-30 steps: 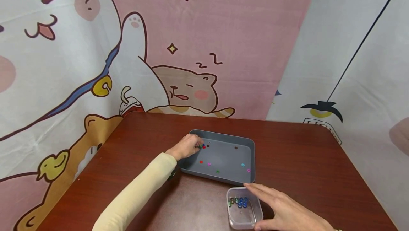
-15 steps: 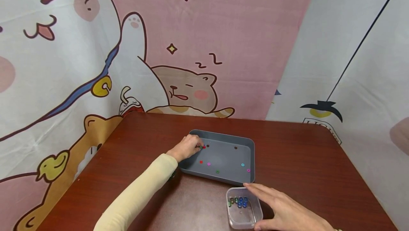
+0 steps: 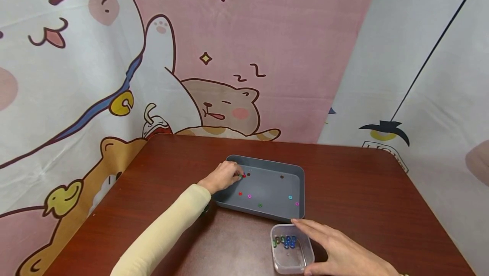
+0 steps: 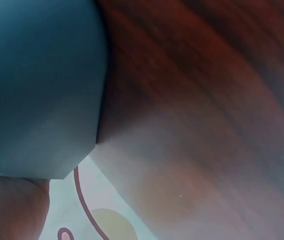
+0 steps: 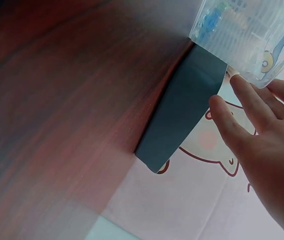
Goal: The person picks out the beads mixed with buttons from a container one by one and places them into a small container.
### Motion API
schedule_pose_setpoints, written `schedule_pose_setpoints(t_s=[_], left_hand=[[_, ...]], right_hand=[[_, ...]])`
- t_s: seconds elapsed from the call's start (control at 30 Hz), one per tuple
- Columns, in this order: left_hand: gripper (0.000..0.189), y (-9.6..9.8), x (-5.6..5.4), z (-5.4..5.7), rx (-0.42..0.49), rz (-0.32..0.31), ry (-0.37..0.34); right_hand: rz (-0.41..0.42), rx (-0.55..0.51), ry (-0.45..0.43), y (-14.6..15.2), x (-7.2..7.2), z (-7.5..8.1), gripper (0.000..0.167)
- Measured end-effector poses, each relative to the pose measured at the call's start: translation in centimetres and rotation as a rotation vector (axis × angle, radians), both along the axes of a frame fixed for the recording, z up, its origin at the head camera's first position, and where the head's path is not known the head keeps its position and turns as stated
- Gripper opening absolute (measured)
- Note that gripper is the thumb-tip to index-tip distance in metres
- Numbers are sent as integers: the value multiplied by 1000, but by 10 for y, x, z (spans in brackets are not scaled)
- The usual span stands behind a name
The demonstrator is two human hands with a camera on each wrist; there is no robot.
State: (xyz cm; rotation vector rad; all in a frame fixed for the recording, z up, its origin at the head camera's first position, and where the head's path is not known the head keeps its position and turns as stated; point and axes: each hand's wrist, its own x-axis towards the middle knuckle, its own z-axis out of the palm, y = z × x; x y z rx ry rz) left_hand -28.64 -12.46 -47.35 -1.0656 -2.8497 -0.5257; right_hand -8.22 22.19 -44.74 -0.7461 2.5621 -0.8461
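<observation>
My left hand [image 3: 223, 176] reaches into the left end of the grey tray [image 3: 267, 215], fingers bent down. A small red bead [image 3: 244, 176] and a green bead [image 3: 240, 176] lie at its fingertips. Whether the fingertips pinch a bead is hidden. In the left wrist view, the tray's side [image 4: 42, 90] fills the upper left. My right hand [image 3: 340, 248] holds a clear plastic box [image 3: 288, 263] by its right side, thumb near, fingers far. Several blue and green glass beads [image 3: 290, 242] lie inside the box. The right wrist view shows the box [image 5: 241, 45] against the fingers.
Spread over the tray floor are small rings and beads: red [image 3: 240, 193], pink [image 3: 250, 196], green [image 3: 260, 205], cyan [image 3: 290, 197], brown [image 3: 282, 177]. The tray stands on a dark wooden table [image 3: 351, 182]. Behind hangs a cartoon-printed cloth [image 3: 290, 55].
At my left fingertips, the blue bead seen one second ago is out of sight. My left hand has shifted only slightly; my right hand and the box have stayed put.
</observation>
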Motion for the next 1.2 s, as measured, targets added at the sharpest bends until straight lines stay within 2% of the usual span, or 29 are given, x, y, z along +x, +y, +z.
schedule_pose_setpoints(t_s=[0.23, 0.43, 0.7, 0.87, 1.2], left_hand=[[11, 0, 5, 9, 69, -22, 22], [15, 4, 16, 21, 120, -40, -13], [15, 13, 38, 44, 221, -102, -26], [13, 20, 52, 55, 260, -128, -29], [15, 36, 85, 75, 268, -224, -2]], right_hand=[[-2, 16, 17, 0, 0, 1, 97], [2, 16, 28, -1, 0, 1, 96], [7, 32, 63, -1, 1, 1, 95], [12, 29, 69, -1, 1, 0, 95], [22, 21, 117, 1, 2, 1, 93]])
